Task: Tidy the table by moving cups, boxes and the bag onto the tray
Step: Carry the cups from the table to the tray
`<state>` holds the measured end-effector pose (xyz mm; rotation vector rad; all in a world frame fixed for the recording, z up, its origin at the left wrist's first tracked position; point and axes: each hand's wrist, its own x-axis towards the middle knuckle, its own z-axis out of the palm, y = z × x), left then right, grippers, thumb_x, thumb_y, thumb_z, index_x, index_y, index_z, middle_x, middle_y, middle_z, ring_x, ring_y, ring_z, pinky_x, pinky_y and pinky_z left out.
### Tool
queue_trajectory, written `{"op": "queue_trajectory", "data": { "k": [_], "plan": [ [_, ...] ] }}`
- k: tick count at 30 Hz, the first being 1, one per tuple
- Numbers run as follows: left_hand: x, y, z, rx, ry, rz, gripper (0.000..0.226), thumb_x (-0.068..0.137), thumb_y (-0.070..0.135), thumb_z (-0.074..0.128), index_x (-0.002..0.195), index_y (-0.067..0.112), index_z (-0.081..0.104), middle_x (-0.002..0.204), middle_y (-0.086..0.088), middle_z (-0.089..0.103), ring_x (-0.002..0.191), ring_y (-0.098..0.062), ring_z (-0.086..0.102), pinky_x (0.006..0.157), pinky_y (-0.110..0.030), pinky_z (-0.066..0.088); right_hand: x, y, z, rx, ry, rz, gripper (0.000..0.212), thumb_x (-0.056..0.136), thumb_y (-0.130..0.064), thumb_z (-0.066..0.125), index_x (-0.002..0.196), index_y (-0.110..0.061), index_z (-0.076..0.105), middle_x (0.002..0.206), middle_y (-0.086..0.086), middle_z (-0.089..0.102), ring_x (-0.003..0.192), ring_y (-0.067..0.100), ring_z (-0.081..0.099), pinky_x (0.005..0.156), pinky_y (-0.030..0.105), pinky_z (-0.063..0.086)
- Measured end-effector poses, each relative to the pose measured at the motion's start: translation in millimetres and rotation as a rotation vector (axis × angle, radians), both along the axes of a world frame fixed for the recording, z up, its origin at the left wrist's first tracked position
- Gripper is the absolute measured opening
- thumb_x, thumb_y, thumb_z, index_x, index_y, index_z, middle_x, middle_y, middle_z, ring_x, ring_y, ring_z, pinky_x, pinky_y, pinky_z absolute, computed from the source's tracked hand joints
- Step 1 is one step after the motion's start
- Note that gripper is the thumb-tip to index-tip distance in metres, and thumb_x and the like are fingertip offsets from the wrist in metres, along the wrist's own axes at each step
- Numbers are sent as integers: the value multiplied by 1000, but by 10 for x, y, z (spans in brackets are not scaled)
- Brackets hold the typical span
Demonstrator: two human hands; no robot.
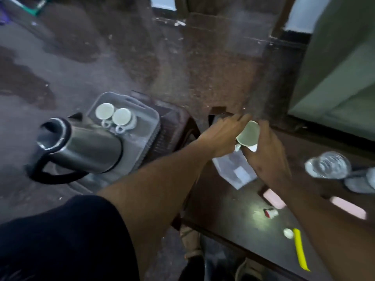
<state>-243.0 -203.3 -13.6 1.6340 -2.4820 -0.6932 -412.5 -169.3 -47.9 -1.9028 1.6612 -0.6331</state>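
Both the left hand (222,134) and right hand (265,151) clasp a pale ceramic cup (249,132) above the tabletop (233,209), light but breakable, likely best gripped round its body.

Worn home or tea-stall corner, stained concrete floor (85,63), dark table (233,203), steel flask (81,147), cups on tray (142,122)

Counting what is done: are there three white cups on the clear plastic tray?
No, only two white cups sit upside down on the clear plastic tray.

Dark table (233,201) bears clear bag (235,171), glass (328,167), yellow strip (301,250).
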Motion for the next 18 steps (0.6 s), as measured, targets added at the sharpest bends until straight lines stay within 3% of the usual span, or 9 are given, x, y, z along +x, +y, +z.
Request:
{"op": "queue_trajectory", "data": {
  "k": [4,8,10,15,18],
  "plan": [
    [967,-120,288,-31,-63,67,58,84,4,71,137,5,49,131,-16,56,115,-47,63,85,-55,52,1009,-297,173,2,-15,101,64,82,-21,79,137,-16,47,126,13,63,118,38,60,89,45,49],
    [1838,-72,416,-48,-91,155,59,86,5,71,141,4,48,135,-17,56,115,-47,64,87,-54,52,1868,-427,262,-4,-27,210,64,84,-24,80,137,-18,44,128,12,63,118,37,61,84,36,48],
    [2205,-9,422,-39,-98,183,55,88,4,68,139,3,48,135,-18,56,116,-46,63,90,-55,51,2238,-423,269,-4,-42,261,63,87,-25,79,140,-17,45,130,10,62,117,33,61,89,39,52],
    [2729,147,295,5,-206,207,56,81,2,69,133,5,46,123,-18,63,103,-46,65,81,-54,52,2828,-280,216,2,31,343,75,88,-28,77,150,-13,38,140,12,58,125,32,60,100,45,51],
    [2821,222,134,-22,-319,175,57,80,1,67,132,7,44,117,-12,65,104,-42,68,88,-51,51,2961,-197,108,40,57,373,78,87,-26,76,152,-10,35,141,15,58,125,34,61,99,48,52]
  ]
}}
